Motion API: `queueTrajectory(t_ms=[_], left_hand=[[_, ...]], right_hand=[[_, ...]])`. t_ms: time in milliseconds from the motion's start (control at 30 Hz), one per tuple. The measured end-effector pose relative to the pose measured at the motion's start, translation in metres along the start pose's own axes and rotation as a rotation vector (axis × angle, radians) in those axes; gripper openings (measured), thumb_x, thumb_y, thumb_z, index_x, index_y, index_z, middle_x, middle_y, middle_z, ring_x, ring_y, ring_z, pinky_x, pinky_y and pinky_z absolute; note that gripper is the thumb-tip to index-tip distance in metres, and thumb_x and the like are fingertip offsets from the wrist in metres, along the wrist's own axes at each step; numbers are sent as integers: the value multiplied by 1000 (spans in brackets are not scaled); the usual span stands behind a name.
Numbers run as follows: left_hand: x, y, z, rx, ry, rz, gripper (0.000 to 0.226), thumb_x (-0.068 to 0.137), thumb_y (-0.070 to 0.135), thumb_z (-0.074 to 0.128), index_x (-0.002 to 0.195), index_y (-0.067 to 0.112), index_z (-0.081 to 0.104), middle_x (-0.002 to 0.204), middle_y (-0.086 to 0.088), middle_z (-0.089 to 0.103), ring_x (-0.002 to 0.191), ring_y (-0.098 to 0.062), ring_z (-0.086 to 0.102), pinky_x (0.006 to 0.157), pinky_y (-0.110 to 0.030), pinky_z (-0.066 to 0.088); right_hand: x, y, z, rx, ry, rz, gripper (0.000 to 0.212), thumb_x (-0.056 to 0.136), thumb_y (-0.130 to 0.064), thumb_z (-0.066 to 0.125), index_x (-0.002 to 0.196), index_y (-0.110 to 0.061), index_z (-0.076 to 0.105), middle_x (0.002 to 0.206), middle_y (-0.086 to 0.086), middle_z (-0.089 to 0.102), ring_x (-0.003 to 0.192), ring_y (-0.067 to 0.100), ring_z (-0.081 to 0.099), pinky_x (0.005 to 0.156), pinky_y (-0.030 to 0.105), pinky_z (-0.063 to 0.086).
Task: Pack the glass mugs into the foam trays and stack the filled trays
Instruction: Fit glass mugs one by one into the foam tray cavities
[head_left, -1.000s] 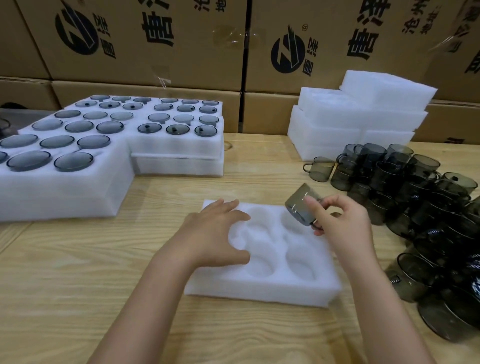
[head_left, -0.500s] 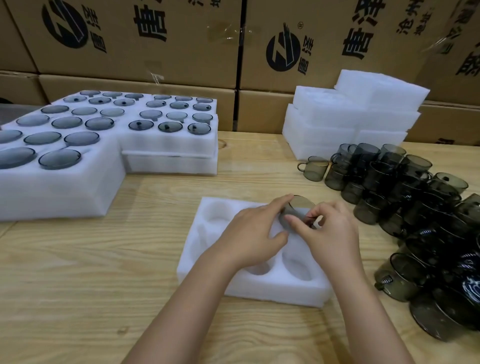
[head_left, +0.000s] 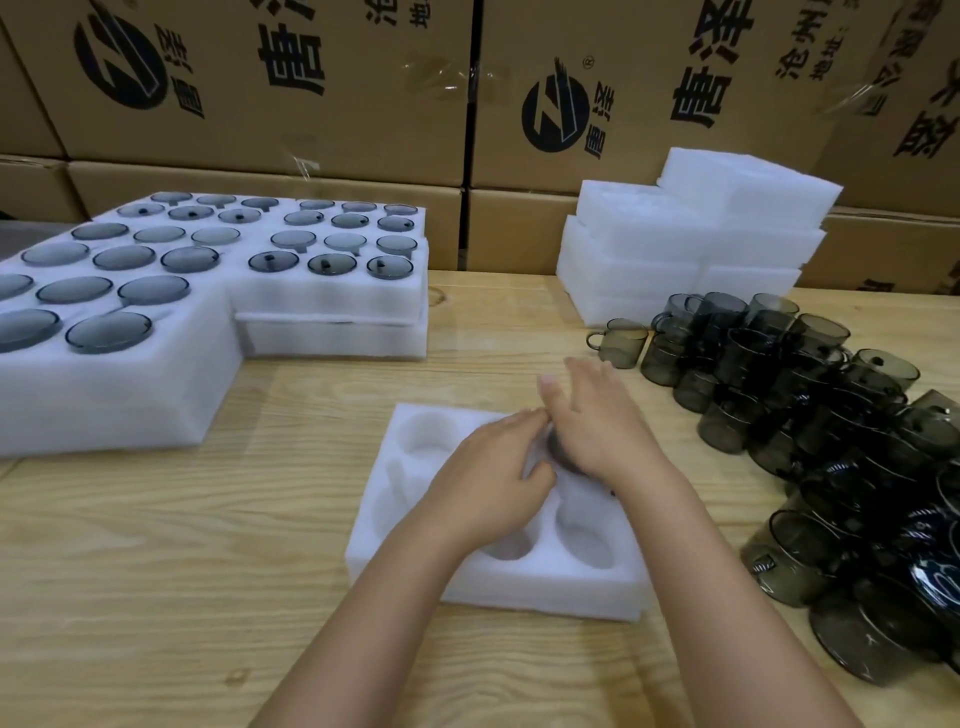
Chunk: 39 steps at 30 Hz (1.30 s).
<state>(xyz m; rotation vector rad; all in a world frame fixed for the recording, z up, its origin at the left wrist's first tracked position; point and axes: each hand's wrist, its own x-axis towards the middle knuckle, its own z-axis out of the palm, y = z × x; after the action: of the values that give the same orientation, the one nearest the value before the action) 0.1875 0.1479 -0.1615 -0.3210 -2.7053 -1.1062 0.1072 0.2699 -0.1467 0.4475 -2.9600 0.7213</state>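
A white foam tray (head_left: 382, 525) with round pockets lies on the wooden table in front of me. A smoky grey glass mug (head_left: 562, 453) sits in its far right pocket, mostly hidden under my hands. My right hand (head_left: 597, 421) lies flat on top of the mug with straight fingers pointing away from me. My left hand (head_left: 488, 478) rests on the tray's middle, its fingertips against the mug's left side. The other visible pockets hold nothing.
A heap of loose grey mugs (head_left: 805, 405) covers the table's right side. Filled foam trays (head_left: 332, 296) are stacked at the left and back left. Empty foam trays (head_left: 691, 244) are piled at the back right. Printed cardboard boxes (head_left: 260, 78) wall the far edge.
My right hand carried the mug down from above the tray into the far right pocket and now lies flat on it. My left hand slid right across the tray to the mug.
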Motion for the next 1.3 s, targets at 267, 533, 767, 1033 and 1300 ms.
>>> queueTrajectory(t_ms=[267, 533, 767, 1033, 1300], left_hand=[[0, -5, -5, 256, 319, -326, 45, 93, 24, 45, 137, 18, 46, 130, 1, 59, 128, -13, 45, 119, -38, 5], [-33, -69, -62, -410, 443, -432, 40, 91, 12, 61, 128, 24, 54, 130, 4, 56, 124, -12, 48, 93, -26, 36], [-47, -97, -57, -871, 305, -333, 49, 76, -8, 65, 116, 21, 65, 103, -7, 72, 91, -18, 69, 67, -25, 55], [-42, -106, -57, -926, 369, -354, 54, 59, 3, 55, 108, 20, 68, 92, -7, 70, 80, -20, 68, 62, -29, 55], [-40, -107, -56, -1018, 404, -366, 53, 56, 1, 52, 103, 17, 70, 80, -3, 70, 68, -16, 67, 54, -26, 53]], right_hand=[[3, -1, 23, -234, -176, 101, 55, 97, -53, 11, 146, -29, 20, 152, -3, 24, 138, 26, 21, 105, 49, 22], [-3, -5, 18, -249, -191, 36, 54, 96, -54, 13, 127, -23, 44, 132, 4, 47, 121, 29, 39, 91, 44, 32], [-6, -7, 22, -164, -61, -102, 38, 96, -51, 25, 84, -27, 53, 90, -6, 59, 99, 24, 52, 79, 39, 31], [-26, 21, -18, 112, 303, 99, 27, 95, -31, 48, 108, -13, 65, 110, 5, 65, 104, 27, 55, 84, 34, 40], [-134, 76, -15, -379, 645, 148, 32, 82, -27, 57, 96, -1, 67, 99, 18, 65, 87, 41, 57, 73, 48, 42]])
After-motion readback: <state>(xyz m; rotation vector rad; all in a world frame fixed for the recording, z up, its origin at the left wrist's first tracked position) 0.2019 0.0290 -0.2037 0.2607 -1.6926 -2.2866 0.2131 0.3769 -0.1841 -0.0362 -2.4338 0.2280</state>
